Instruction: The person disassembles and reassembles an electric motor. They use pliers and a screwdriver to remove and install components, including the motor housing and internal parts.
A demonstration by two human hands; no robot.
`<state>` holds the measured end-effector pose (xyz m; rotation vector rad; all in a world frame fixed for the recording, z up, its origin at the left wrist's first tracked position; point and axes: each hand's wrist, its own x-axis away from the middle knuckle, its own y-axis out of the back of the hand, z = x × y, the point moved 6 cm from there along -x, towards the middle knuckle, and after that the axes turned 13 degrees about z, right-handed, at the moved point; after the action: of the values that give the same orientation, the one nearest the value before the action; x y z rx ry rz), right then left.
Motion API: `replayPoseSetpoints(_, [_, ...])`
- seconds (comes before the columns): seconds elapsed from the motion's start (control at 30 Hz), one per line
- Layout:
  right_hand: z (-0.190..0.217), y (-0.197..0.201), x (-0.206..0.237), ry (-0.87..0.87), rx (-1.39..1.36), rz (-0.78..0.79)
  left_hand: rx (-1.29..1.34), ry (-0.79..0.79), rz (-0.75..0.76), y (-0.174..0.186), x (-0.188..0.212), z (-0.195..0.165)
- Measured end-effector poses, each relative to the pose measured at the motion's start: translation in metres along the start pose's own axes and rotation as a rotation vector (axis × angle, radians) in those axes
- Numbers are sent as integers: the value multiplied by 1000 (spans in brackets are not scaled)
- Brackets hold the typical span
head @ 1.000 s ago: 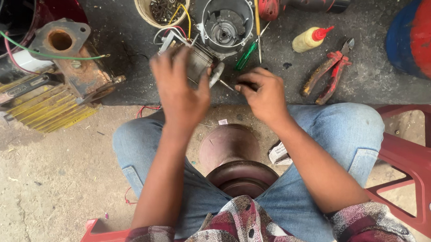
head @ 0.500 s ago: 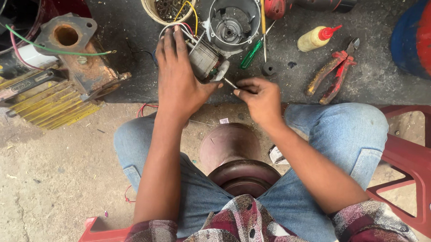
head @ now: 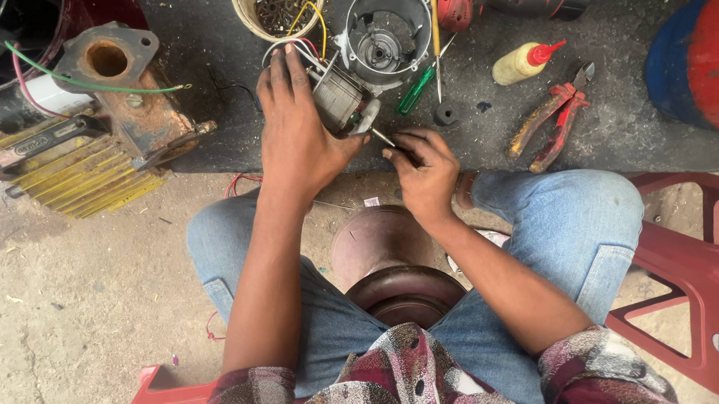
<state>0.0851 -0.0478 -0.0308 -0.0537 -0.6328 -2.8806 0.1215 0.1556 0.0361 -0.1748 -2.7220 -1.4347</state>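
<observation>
My left hand (head: pixel 295 126) grips a small grey metal motor stator (head: pixel 341 100) with white, red and yellow wires coming off its top, held tilted over the dark mat (head: pixel 621 133). My right hand (head: pixel 425 171) pinches a thin screwdriver (head: pixel 384 138) whose tip touches the lower right side of the stator. Just behind the stator stands a round grey metal motor housing (head: pixel 387 33), open at the top.
A bucket of metal bits (head: pixel 276 8), a green screwdriver (head: pixel 415 91), a yellow squeeze bottle (head: pixel 527 62), red pliers (head: pixel 553 117) and a red drill (head: pixel 497 2) lie on the mat. A rusty pump with yellow fins (head: pixel 96 134) is at the left, a red plastic chair (head: pixel 688 265) at the right.
The view has shifted a little. My left hand has turned the stator and my right hand has brought the screwdriver tip closer against its side.
</observation>
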Motion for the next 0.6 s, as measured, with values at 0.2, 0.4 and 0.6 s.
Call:
replayPoseSetpoints(0.2, [-15, -6, 0, -50, -219, -29, 7, 15, 26, 3, 2, 2])
replayPoseSetpoints(0.4, [-42, -16, 3, -266, -497, -1, 15, 33, 49, 4, 0, 4])
replayPoseSetpoints(0.6, [-23, -9, 5, -150, -233, -25, 5, 22, 33, 6, 0, 4])
